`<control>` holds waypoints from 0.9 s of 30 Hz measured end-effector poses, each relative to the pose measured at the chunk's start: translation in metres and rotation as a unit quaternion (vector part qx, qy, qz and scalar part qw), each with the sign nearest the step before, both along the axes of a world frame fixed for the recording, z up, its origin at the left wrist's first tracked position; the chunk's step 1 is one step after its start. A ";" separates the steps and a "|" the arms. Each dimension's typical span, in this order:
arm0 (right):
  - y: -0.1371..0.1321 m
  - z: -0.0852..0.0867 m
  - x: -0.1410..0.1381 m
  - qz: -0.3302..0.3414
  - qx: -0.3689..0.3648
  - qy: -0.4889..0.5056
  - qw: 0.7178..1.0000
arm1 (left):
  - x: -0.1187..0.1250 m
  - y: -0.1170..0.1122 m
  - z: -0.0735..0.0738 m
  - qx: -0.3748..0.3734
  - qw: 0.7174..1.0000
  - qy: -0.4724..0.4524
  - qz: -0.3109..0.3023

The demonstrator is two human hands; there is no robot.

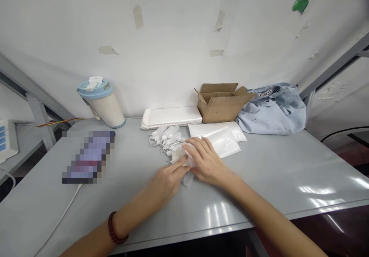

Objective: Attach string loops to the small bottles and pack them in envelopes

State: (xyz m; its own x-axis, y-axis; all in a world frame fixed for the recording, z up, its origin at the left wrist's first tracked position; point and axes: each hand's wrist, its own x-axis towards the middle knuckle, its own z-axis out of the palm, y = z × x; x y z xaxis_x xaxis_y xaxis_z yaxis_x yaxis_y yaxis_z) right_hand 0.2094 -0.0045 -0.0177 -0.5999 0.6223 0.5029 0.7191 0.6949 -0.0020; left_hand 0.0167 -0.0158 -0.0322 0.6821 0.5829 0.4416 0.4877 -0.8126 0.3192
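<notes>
At the middle of the table both hands meet on a thin, whitish translucent plastic bag (177, 154). My left hand (165, 182) pinches it from the left with the fingers pressed together. On its right side my right hand (208, 164) grips it with bent fingers that cover part of it. A clear plastic piece (188, 179) pokes out below the fingertips; its kind I cannot make out. Just behind the bag lies a pile of small white plastic pieces with looped cords (166, 135). A flat white bubble envelope (227, 143) lies partly behind my right hand.
Against the wall stand a stack of white envelopes (173, 115), an open cardboard box (220, 109) and a bluish cloth bag (273, 113). Another white envelope (238, 131) lies before the box. To the left are a lidded tumbler (105, 105) and a blurred phone (90, 157) with a cable.
</notes>
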 end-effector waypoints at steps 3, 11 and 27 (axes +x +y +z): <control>0.004 -0.002 0.008 -0.044 -0.001 -0.016 0.999 | -0.003 0.005 0.004 -0.027 0.999 -0.019 0.031; 0.012 -0.011 0.014 -0.088 0.056 -0.046 0.993 | -0.003 0.009 0.010 0.024 0.994 -0.092 0.058; -0.002 0.003 0.003 -0.072 0.135 0.026 0.988 | 0.005 0.000 0.023 -0.057 0.931 -0.310 0.183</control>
State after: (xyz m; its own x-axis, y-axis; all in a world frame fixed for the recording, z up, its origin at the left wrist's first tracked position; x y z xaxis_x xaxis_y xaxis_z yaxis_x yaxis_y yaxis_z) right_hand 0.2124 -0.0062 -0.0148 -0.4841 0.5388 0.6895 0.8144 0.5656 0.1299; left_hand 0.0213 -0.0154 -0.0094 0.0627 0.7935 0.6053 0.4192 -0.5713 0.7056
